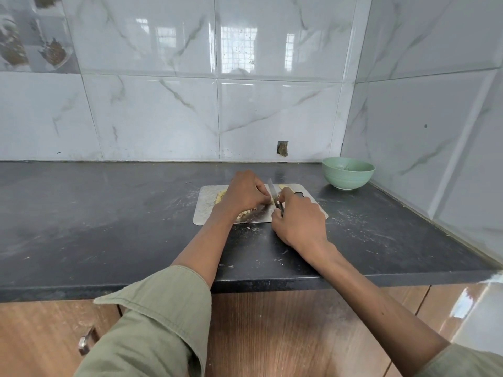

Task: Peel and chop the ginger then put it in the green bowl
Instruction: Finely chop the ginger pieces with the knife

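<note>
L hand (245, 193) curled, pins ginger (221, 196) | R hand (298, 219) grip: knife (273, 194)

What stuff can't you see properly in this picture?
All in the head view:
- The ginger being cut: hidden under the left hand; only pale pieces show beside it.
- The knife handle: wrapped inside the right hand.
- The green bowl inside: the near wall hides the bottom, so any ginger there cannot be told.
- The cutting board middle: covered by both hands.
- The cabinet handle: partly behind the sleeve.
</note>
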The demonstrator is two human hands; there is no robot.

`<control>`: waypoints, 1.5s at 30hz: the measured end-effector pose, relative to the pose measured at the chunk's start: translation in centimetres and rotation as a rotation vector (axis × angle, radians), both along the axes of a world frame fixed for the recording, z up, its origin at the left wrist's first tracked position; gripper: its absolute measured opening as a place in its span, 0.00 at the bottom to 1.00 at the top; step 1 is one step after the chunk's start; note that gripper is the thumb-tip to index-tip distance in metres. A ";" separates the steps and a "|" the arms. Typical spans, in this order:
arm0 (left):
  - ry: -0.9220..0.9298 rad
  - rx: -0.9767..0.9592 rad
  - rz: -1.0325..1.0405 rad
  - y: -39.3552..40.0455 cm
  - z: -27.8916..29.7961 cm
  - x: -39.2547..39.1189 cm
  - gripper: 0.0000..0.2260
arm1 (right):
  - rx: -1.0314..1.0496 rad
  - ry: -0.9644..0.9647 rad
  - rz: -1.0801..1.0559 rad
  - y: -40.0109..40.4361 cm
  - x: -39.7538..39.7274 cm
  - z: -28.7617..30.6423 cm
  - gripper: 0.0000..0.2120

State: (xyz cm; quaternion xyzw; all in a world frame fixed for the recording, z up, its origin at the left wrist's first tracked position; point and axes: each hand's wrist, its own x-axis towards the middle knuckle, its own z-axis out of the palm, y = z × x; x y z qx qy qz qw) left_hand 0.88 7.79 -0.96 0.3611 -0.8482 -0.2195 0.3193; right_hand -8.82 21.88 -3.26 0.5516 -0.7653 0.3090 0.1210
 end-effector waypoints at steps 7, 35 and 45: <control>0.011 -0.003 0.001 0.2 0.0 0.0 0.04 | 0.012 0.011 0.010 0.2 0.2 0.1 0.09; 0.025 -0.033 -0.012 0.5 -0.1 -0.1 0.09 | 0.073 -0.003 0.030 -0.8 -0.4 0.6 0.08; 0.040 -0.021 -0.040 0.7 -0.2 0.0 0.08 | 0.078 0.007 0.013 -0.5 -0.2 0.9 0.08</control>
